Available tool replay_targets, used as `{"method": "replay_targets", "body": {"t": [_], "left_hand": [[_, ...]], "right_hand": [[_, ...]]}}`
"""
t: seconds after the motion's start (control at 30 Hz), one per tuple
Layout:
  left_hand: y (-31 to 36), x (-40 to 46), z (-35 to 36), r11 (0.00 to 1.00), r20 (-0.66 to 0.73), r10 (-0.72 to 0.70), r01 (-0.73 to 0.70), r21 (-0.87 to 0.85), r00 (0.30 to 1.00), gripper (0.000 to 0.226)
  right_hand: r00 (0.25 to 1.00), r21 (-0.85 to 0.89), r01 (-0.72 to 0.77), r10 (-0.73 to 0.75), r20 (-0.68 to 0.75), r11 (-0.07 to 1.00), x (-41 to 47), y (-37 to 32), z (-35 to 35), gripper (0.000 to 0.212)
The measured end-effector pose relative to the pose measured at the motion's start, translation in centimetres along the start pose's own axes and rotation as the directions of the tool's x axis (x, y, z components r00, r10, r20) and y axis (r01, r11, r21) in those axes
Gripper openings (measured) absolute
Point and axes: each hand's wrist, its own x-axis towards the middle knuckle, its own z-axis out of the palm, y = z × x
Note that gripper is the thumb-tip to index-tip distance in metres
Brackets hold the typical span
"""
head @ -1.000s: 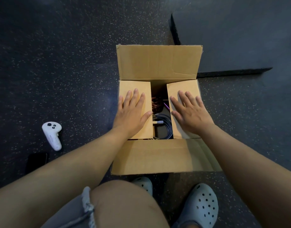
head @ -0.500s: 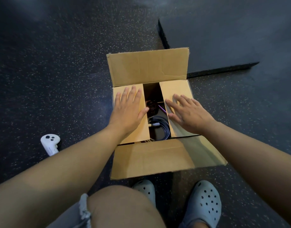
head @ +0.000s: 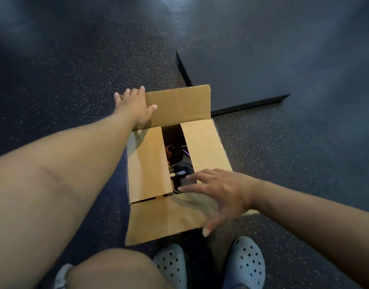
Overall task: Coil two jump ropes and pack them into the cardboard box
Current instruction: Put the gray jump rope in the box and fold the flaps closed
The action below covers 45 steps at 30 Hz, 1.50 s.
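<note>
The cardboard box (head: pixel 204 142) sits on the dark floor with both side flaps folded flat. Through the gap between them I see a dark coiled jump rope (head: pixel 182 170) with a pale handle end, and a brownish coil (head: pixel 173 151) with a purple strand farther back. My left hand (head: pixel 135 107) lies spread on the left end of the far flap (head: pixel 183 105), which stands up. My right hand (head: pixel 219 192) hovers with fingers apart over the near right corner, above the near flap (head: pixel 164 220), which hangs outward.
A raised black mat (head: pixel 252 65) lies behind and right of the box, its edge close to the box's far corner. My knee (head: pixel 112 270) and two grey clogs (head: pixel 246 261) are just in front of the box. Speckled floor surrounds it.
My left hand left the left side flap and reached to the far flap. My right hand slid off the right side flap toward the near flap. The view shifted; the white controller is out of frame.
</note>
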Motion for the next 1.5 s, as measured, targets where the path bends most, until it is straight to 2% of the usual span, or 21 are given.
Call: {"method": "replay_targets", "body": {"t": [0.13,0.27,0.47,0.6,0.67,0.77,0.87,0.93,1.13,1.27,1.37,1.5], "left_hand": [[0.2,-0.9,-0.8,0.998,-0.019,0.025,-0.024,0.062,0.999,0.065],[0.3,-4.0,-1.4,0.995,-0.105,0.095,-0.096,0.004,0.990,0.055],[-0.1,-9.6,-0.2,0.959,-0.113,0.203,-0.220,-0.177,0.973,0.039],[0.5,-12.1,1.3,0.937,-0.055,0.263,-0.268,-0.224,0.963,0.037],[0.8,-12.8,2.0,0.922,-0.068,0.311,-0.318,-0.222,0.948,0.038],[1.4,-13.7,3.6,0.929,-0.021,0.344,-0.344,-0.139,0.939,0.051],[1.8,-14.1,5.7,0.942,0.103,0.334,-0.331,-0.048,0.937,0.066],[1.7,-13.9,7.1,0.948,0.128,0.318,-0.317,-0.026,0.940,0.069],[1.7,-13.2,10.7,0.956,0.130,0.292,-0.291,-0.032,0.947,0.068],[1.9,-12.8,12.3,0.963,0.140,0.268,-0.271,0.002,0.953,0.067],[1.7,-12.2,12.1,0.950,0.152,0.310,-0.311,-0.012,0.939,0.067],[0.5,-12.1,11.3,0.922,0.057,0.387,-0.385,-0.037,0.920,0.065]], "right_hand": [[0.998,-0.133,0.048,-0.052,-0.028,0.990,0.5,0.4,0.2,0.099],[0.991,-0.134,0.034,-0.050,-0.121,0.990,0.7,1.0,-1.3,0.079],[0.939,-0.105,-0.132,0.090,-0.332,0.986,2.6,2.6,-2.3,0.070],[0.852,-0.181,-0.312,0.190,-0.488,0.933,4.7,3.1,-2.5,0.067],[0.818,-0.183,-0.392,0.251,-0.518,0.902,5.7,3.2,-2.5,0.069],[0.837,-0.173,-0.410,0.294,-0.462,0.895,7.1,3.7,-2.0,0.076],[0.876,-0.145,-0.382,0.307,-0.373,0.913,8.3,4.7,-0.9,0.072],[0.892,-0.142,-0.362,0.297,-0.341,0.921,9.1,5.4,0.0,0.069],[0.911,-0.128,-0.341,0.293,-0.291,0.931,11.0,7.2,2.7,0.077],[0.912,-0.108,-0.325,0.281,-0.297,0.940,11.6,8.2,3.9,0.073],[0.912,-0.088,-0.307,0.267,-0.310,0.947,11.6,8.5,3.9,0.071],[0.918,-0.103,-0.275,0.229,-0.324,0.956,11.3,8.9,2.9,0.074]]}}
